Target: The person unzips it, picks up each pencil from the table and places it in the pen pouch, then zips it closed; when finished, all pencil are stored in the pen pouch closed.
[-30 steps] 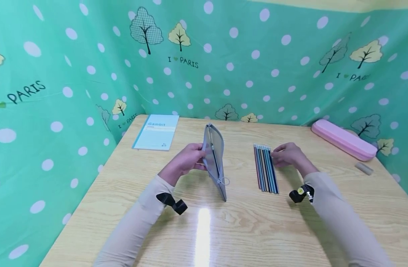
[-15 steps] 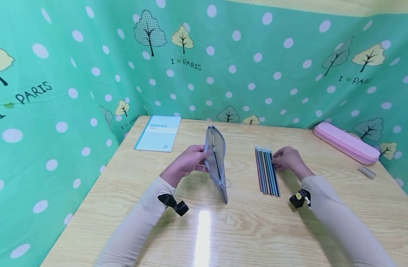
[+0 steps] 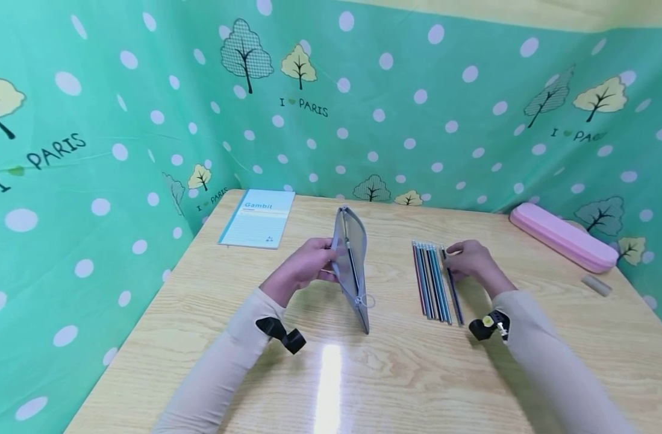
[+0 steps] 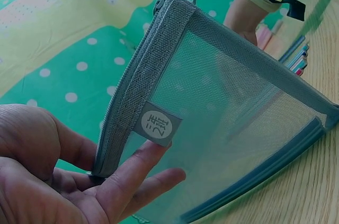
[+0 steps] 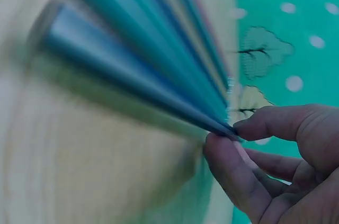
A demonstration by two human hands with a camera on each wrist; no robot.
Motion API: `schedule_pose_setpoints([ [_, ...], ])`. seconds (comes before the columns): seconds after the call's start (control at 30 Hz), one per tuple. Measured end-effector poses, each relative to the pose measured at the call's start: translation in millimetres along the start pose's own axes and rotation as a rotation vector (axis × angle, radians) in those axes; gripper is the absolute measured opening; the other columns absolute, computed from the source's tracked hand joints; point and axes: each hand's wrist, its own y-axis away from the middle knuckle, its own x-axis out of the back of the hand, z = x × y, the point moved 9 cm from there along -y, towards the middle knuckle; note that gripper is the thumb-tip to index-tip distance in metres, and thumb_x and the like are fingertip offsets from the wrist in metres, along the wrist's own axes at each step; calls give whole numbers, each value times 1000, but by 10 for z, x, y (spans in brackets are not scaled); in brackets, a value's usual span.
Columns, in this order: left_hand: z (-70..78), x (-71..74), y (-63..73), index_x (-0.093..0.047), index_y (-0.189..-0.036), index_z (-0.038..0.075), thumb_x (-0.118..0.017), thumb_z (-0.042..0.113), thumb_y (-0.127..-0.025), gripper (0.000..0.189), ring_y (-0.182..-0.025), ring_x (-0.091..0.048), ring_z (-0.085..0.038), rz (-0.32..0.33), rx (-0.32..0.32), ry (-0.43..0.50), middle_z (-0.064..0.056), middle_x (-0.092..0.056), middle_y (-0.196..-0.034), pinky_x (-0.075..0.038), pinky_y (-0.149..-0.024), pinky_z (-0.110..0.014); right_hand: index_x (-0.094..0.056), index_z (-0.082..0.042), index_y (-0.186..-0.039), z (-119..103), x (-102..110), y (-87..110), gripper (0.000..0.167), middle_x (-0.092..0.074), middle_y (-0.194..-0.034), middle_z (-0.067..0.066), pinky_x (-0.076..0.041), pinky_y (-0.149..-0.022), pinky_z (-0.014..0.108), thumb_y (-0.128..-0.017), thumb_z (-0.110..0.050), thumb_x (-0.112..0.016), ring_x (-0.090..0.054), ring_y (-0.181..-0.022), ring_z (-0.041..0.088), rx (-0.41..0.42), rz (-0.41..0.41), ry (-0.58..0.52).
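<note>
My left hand (image 3: 309,263) grips a grey mesh zip pouch (image 4: 228,113) by its side and holds it on edge over the table, its zip undone. A dark pencil (image 3: 351,259) shows inside the pouch mouth. To the right, my right hand (image 3: 470,260) pinches the top end of a dark blue pencil (image 5: 122,70) between thumb and fingertip. That pencil slants slightly apart from a row of several pencils (image 3: 431,283) lying side by side on the table. In the left wrist view the label on the pouch faces the camera, with fingers spread under it.
A pale blue notebook (image 3: 258,218) lies at the back left of the wooden table (image 3: 396,374). At the back right are a pink pencil case (image 3: 564,237) and a small grey eraser-like block (image 3: 597,285). A green polka-dot curtain (image 3: 309,150) hangs behind.
The rightmost pencil has come away from the row toward the right, in my right hand's pinch. My left hand and the pouch stay nearly in place; the head view has shifted slightly.
</note>
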Motion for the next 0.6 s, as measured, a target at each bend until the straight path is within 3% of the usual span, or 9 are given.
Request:
schedule_pose_setpoints([
  [0.27, 17, 9, 5, -50, -142, -12, -43, 1, -102, 42, -110, -70, -40, 9, -3, 2, -33, -60, -132, -64, -85, -43, -30, 17, -151, -70, 42, 90, 61, -66, -92, 3, -65, -75, 28, -98, 0, -55, -68, -76, 7, 17, -74, -331],
  [0.6, -14, 0, 8, -51, -140, -12, -45, 8, -107, 40, -106, -71, -36, -4, -1, 0, -35, -59, -133, -63, -89, -45, -20, 16, -156, -171, 81, 184, 67, -71, -93, -12, -62, -81, 22, -104, -6, -56, -72, -90, 4, 104, -114, -503],
])
